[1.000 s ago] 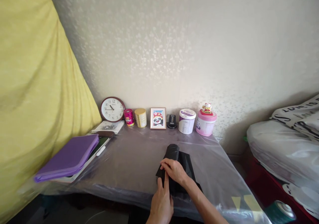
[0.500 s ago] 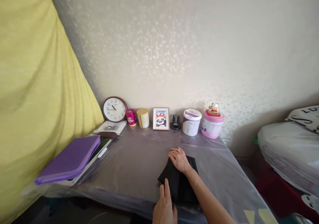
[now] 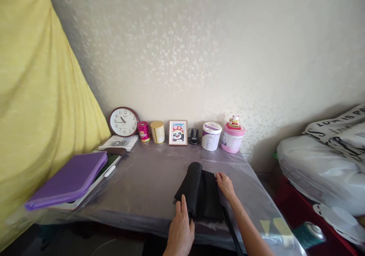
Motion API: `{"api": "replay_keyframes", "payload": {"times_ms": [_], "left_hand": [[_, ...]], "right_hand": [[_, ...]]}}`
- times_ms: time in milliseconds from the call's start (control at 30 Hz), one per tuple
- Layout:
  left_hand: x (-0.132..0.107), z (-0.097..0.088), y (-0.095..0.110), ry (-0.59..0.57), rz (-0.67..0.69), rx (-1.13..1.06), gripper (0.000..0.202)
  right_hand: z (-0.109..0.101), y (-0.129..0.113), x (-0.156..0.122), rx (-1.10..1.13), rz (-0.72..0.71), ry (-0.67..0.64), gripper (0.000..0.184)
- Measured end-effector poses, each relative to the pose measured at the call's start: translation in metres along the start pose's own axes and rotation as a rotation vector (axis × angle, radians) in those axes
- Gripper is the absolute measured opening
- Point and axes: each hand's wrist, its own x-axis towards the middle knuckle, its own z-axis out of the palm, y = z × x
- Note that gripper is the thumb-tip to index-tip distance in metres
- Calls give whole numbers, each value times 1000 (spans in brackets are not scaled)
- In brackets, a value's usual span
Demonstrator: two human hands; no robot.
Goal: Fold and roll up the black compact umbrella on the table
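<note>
A folded black cloth (image 3: 199, 191) lies on the plastic-covered table (image 3: 148, 184) near its front edge. My left hand (image 3: 180, 231) rests at the cloth's near left corner, with a thumb and a finger laid on its edge. My right hand (image 3: 225, 185) lies at the cloth's right edge, fingers stretched flat against it. A black strap (image 3: 231, 233) runs from the cloth down past my right forearm.
Along the wall stand a clock (image 3: 123, 121), a red tin (image 3: 143, 131), a gold tin (image 3: 157, 131), a framed panda picture (image 3: 178, 132), a white tub (image 3: 211, 135) and a pink tub (image 3: 232, 138). A purple folder (image 3: 71, 178) lies left. Yellow curtain (image 3: 37, 108) hangs left; bedding (image 3: 319, 168) lies right.
My right hand has slid from the top of the cloth to its right edge. My left hand stays at the near corner. The view has shifted slightly.
</note>
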Motion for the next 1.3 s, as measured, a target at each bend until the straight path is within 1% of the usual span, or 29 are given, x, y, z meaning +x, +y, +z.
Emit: {"api": "replay_keyframes", "payload": {"times_ms": [67, 133, 267, 433, 567, 700, 833, 1000, 1133, 1300], "left_hand": [[1, -1, -2, 13, 9, -28, 68], [1, -3, -4, 11, 8, -61, 68], [1, -7, -5, -10, -10, -92, 68], [-2, -9, -2, -12, -10, -81, 68], [-3, -9, 0, 5, -1, -52, 67], [-3, -9, 1, 16, -4, -15, 66], [-1, -8, 1, 12, -3, 9, 67], [0, -7, 0, 18, 16, 11, 64], [0, -7, 0, 32, 36, -16, 64], [-2, -5, -1, 48, -2, -48, 64]], "right_hand": [[-3, 5, -15, 46, 27, -58, 38], [-4, 2, -27, 99, 16, -90, 41], [-4, -18, -41, 158, -24, -47, 37], [-5, -44, -44, 148, -40, -97, 31], [0, -65, -41, 151, -64, -120, 39], [12, -88, -39, 151, -90, -154, 42], [25, -105, -40, 99, -113, -159, 38], [38, -118, -46, -27, -133, -159, 32], [42, -126, -48, -124, -142, -197, 25], [43, -131, -50, -189, -157, -237, 18]]}}
